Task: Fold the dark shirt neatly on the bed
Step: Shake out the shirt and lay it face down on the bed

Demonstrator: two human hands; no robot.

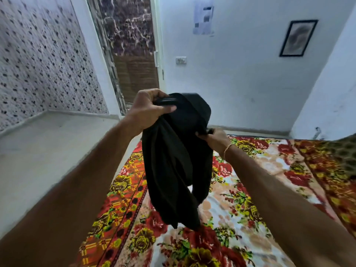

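A pale room with a speckled wall and a bare grey floor lies left of the bed with the red-and-yellow floral blanket (240, 199), and a framed picture (297, 38) hangs on the white wall beyond it. Above the bed's left half, the left hand (148, 110) has its grip pinched shut on the bunched top edge of the dark, limp cloth shirt (173, 160). The shirt hangs twisted in folds, its lower end near or just touching the blanket. Further right and lower, the right hand (212, 138), a thin bangle at its wrist, pinches another part of the edge. The likely trouble is laying it down still twisted, which would trap creases; uneven grips could also skew the fold.
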